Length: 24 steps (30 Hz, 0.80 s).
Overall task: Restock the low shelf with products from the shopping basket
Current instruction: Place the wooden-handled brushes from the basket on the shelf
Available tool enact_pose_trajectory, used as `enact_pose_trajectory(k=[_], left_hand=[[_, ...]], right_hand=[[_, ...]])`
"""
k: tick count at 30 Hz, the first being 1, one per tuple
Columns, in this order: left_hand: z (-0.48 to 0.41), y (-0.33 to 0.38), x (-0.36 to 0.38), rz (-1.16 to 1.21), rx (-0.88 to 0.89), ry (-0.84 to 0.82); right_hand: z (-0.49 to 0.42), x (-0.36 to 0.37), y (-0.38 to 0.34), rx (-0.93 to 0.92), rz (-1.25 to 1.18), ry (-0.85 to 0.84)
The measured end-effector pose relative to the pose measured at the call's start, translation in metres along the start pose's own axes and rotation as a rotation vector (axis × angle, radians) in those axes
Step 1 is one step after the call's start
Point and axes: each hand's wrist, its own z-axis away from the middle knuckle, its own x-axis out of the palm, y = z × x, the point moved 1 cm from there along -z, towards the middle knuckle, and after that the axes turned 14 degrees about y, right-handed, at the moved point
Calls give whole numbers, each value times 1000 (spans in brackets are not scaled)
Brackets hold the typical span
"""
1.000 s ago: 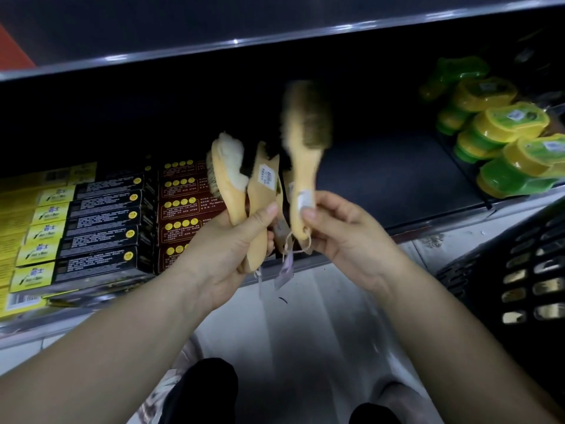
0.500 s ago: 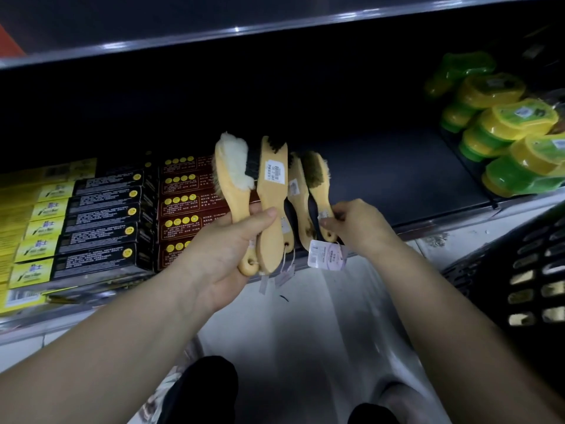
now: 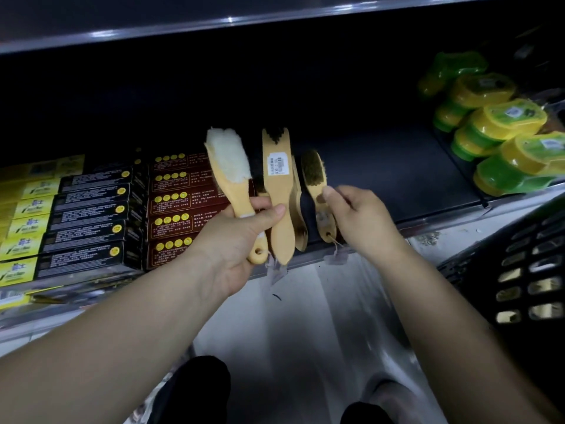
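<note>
A dim shop aisle: under the pale lip of the upper shelf the low shelf lies in shadow, with yellow and black boxes and red boxes stacked at its left end, green and yellow packs at its right end, and a bare dark stretch between them. The black basket stands on the floor off the shelf's right front corner. Just before the shelf's front edge the left hand is closed round a fan of wooden brushes, held by their handles, among them a white-bristled brush. Beside it the right hand pinches the handle of a small dark-bristled brush between thumb and fingertips, head up, with a paper tag hanging on a string from the handle's end. These brushes look light and stiff. The smooth handles could slide in a loose fan, and the bristles are the soft part that would splay if pressed. The narrow waist of the handle seems the best hold, and the dangling tags may snag on the shelf's edge.
</note>
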Motion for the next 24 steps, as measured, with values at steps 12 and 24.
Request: enact_pose_trajectory(k=[12,24], left_hand=[[-6,-5,18,-59,-14,55],[-5,-14,23,-214,107,-61]], right_hand=[[-12,-2,25,327,-277,161],[-22,9,36,74,285,98]])
